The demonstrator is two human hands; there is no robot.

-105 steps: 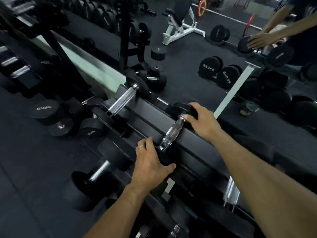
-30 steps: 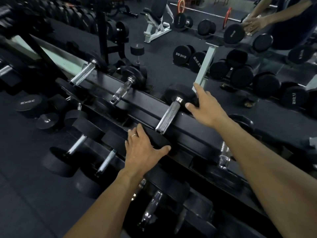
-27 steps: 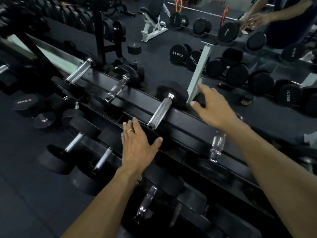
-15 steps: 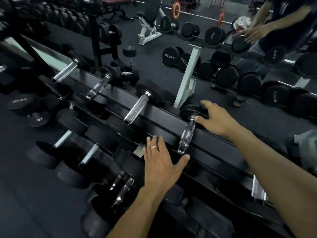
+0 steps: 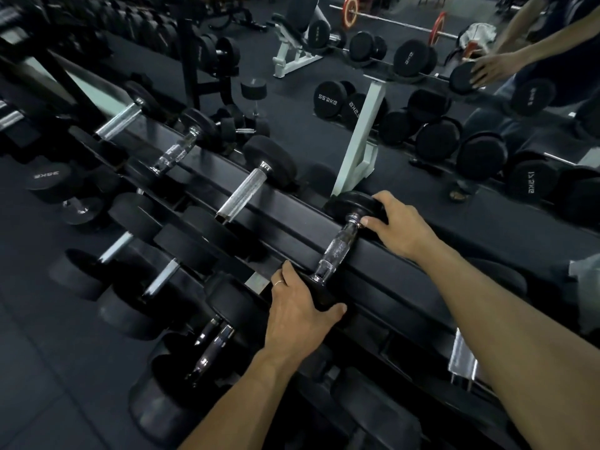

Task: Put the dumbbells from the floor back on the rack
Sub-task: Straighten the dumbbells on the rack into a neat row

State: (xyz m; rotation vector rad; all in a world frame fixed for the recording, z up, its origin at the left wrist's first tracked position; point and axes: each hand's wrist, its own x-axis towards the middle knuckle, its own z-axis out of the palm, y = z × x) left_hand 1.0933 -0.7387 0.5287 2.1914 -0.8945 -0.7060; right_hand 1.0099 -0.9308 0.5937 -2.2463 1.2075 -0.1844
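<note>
A small black dumbbell (image 5: 337, 251) with a chrome handle lies across the top tier of the black rack (image 5: 292, 219). My left hand (image 5: 300, 315) grips its near head and my right hand (image 5: 401, 227) grips its far head. To its left on the same tier rest other dumbbells (image 5: 242, 193) with chrome handles. Lower tiers hold several larger black dumbbells (image 5: 162, 277).
A mirror behind the rack reflects a white-framed rack (image 5: 360, 138) loaded with dumbbells, a bench, a barbell and a person's arms (image 5: 496, 64). A 35kg dumbbell (image 5: 47, 178) stands on the dark floor at the left. Dark rubber floor fills the lower left.
My hands left the dumbbell they held a second ago, shifted right along the top tier, and closed on both heads of the smaller dumbbell. The view followed to the right.
</note>
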